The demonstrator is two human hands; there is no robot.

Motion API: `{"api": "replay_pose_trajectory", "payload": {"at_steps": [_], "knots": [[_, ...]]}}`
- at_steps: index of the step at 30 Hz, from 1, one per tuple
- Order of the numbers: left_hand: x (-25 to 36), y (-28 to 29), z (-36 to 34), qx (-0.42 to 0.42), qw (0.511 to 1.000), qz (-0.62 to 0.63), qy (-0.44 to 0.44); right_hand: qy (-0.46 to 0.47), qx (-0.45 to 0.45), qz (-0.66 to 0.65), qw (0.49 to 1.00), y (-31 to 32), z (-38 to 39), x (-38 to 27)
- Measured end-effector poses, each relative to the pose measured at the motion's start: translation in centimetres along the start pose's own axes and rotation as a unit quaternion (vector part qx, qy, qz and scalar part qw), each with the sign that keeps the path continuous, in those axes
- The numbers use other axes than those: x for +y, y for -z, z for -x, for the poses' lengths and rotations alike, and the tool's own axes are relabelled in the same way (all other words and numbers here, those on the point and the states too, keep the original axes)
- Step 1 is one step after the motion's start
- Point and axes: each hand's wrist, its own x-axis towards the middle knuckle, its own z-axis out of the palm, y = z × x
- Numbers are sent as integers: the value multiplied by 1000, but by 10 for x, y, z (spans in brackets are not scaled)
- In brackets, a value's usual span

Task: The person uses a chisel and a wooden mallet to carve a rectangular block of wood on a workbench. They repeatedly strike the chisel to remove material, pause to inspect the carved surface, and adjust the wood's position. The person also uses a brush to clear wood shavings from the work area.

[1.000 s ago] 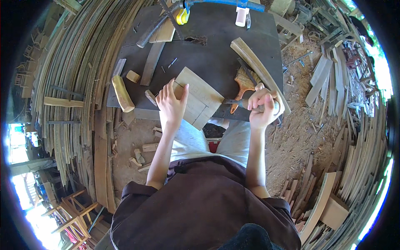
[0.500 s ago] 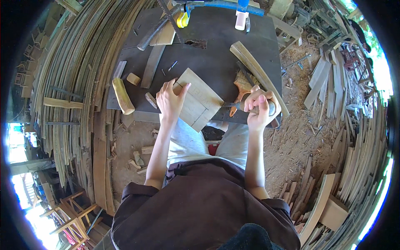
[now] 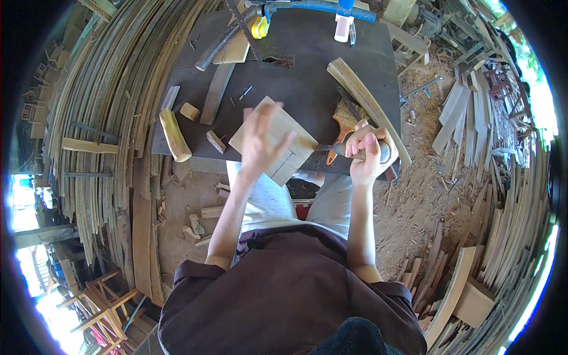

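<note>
A pale square wooden board [image 3: 291, 137] with dark pencil lines lies turned cornerwise, overhanging the near edge of the dark workbench [image 3: 307, 77]. My left hand [image 3: 259, 145] is over its left part, blurred by motion, thumb and fingers apart; whether it touches the wood I cannot tell. My right hand [image 3: 370, 151] is wrapped round the thick rounded handle of a chisel-like tool [image 3: 343, 148]. The metal end of this tool points left to the right corner of the board. Just beyond my right hand lies a wide brush [image 3: 344, 121] with an orange handle, partly hidden.
A long wooden strip [image 3: 370, 109] lies slanted on the right of the bench. Wood offcuts [image 3: 175, 136], a hammer-like tool [image 3: 225, 44] and a yellow tape measure [image 3: 260, 27] are on the left and far side. Lumber stacks [image 3: 106, 118] stand on both sides.
My left hand has let go of the board's left edge and moved right over its face. A small wood block beside it now shows more fully. The right hand has hardly moved.
</note>
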Motion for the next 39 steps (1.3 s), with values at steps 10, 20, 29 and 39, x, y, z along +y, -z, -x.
{"api": "replay_pose_trajectory", "payload": {"at_steps": [10,20,29,39], "knots": [[52,-47,-1,-313,909,275,10,-13,-12,-21,1000,-1,4,-2],[50,-77,14,-203,940,269,-59,-34,-43,314,948,77,11,-25],[53,-74,17,-236,931,280,-2,-106,-151,645,741,142,56,-4],[54,-74,16,-239,930,277,2,-163,-124,677,707,160,57,23]]}}
